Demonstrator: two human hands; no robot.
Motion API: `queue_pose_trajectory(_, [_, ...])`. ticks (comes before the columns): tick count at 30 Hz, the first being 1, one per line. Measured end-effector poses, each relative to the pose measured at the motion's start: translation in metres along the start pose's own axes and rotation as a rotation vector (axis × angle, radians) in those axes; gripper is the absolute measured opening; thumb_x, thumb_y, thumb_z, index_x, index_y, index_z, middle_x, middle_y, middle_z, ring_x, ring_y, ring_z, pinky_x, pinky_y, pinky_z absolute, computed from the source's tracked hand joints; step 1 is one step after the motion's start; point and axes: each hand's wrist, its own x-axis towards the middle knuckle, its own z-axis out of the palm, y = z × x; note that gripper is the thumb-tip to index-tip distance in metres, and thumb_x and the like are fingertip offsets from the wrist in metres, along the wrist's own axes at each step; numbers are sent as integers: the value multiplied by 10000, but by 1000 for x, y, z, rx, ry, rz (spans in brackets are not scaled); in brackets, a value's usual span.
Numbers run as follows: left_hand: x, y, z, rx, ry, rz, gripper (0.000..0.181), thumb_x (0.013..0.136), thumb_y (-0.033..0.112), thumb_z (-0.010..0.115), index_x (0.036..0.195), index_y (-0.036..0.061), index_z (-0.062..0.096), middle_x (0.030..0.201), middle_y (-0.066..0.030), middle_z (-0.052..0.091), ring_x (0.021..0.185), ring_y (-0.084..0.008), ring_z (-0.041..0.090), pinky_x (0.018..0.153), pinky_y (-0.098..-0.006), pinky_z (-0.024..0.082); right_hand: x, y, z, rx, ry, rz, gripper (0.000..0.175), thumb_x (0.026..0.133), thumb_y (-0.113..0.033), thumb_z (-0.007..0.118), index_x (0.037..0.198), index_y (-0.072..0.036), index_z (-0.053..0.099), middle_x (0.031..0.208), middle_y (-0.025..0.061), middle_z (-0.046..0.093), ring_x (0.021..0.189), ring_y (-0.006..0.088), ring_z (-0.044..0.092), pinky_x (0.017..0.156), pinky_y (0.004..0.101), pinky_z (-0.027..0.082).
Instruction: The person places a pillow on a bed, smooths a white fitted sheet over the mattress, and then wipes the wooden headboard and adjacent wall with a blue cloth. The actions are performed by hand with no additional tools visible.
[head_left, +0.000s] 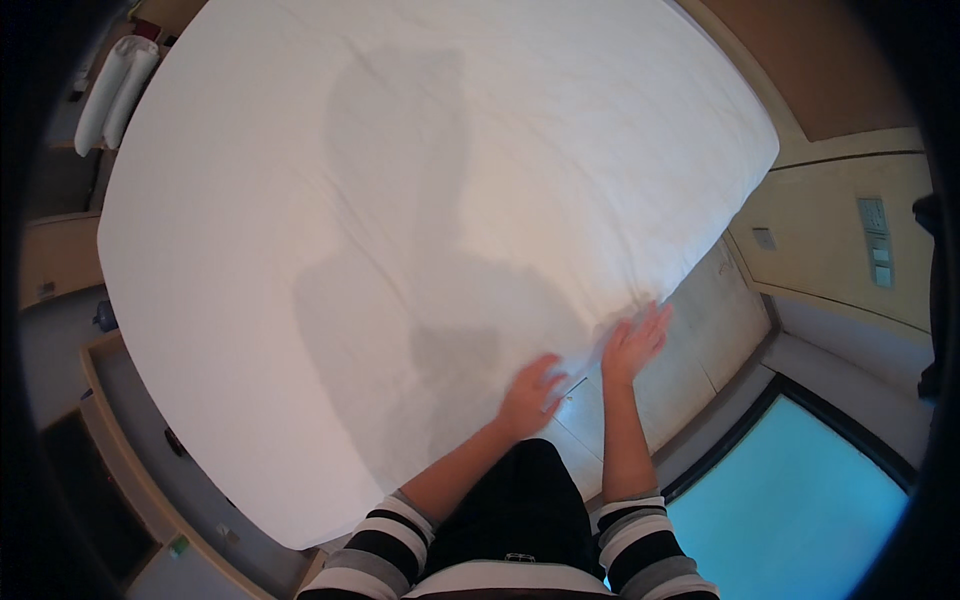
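A bed covered with a white fitted sheet (225, 225) fills most of the head view, faint creases running across it. At the sheet's near right edge, my left hand (531, 397) has its fingers apart and slightly curled; they are blurred. Farther along the same edge is my right hand (636, 341), fingers stretched out against or just beside the hanging side of the sheet. Whether its fingertips press the fabric cannot be told. Small gathers show in the sheet near the right fingertips. I see no fold pinched in either hand.
Tiled floor (690, 337) runs between the bed and a wooden panel (817, 225) with sockets and switches. A bright blue-lit window or panel (787, 487) with a dark frame is at lower right. Rolled white bedding (116, 94) stands at far left, above a wood-edged unit (142, 465).
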Motion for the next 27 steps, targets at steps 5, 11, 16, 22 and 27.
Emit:
queue_pose_trajectory(5, [28, -58, -99, 590, 532, -363, 673, 818, 274, 680, 1405, 119, 390, 1519, -205, 252, 1398, -449, 195, 1109, -601, 156, -5, -99, 22, 191, -126, -495, 590, 829, -143, 550, 1398, -65, 415, 1509, 189, 313, 1422, 348, 247, 1132, 561, 154])
queue_pose_trajectory(11, [56, -82, -139, 754, 460, -838, 736, 884, 473, 549, 1496, 170, 276, 1569, -206, 96, 1413, -493, 42, 1049, -712, 58, 15, -153, 43, 108, -260, -679, 569, 875, -241, 567, 1417, -137, 428, 1504, 97, 354, 1401, 332, 286, 1131, 567, 184])
queue_pose_trajectory(16, [71, -61, -103, 753, 382, -653, 751, 871, 520, 536, 1495, 182, 291, 1572, -194, 116, 1407, -512, 44, 1028, -732, 60, 53, -105, 33, -93, -165, -529, 606, 894, -291, 557, 1460, -196, 362, 1536, 55, 301, 1418, 325, 248, 1141, 559, 166])
queue_pose_trajectory(22, [95, -3, -60, 617, 120, -349, 812, 808, 544, 607, 1475, 170, 334, 1572, -162, 161, 1427, -462, 85, 1032, -722, 83, 94, -46, 5, -315, -113, -247, 622, 939, -301, 470, 1505, -158, 257, 1585, 29, 191, 1455, 308, 154, 1153, 543, 101])
queue_pose_trajectory(27, [87, 25, -49, 272, -126, -58, 717, 814, 438, 643, 1426, 150, 406, 1551, -139, 234, 1431, -387, 160, 1096, -612, 129, 118, -46, -6, -255, -69, -25, 642, 924, -265, 477, 1500, -104, 244, 1586, 109, 164, 1455, 317, 158, 1143, 548, 124])
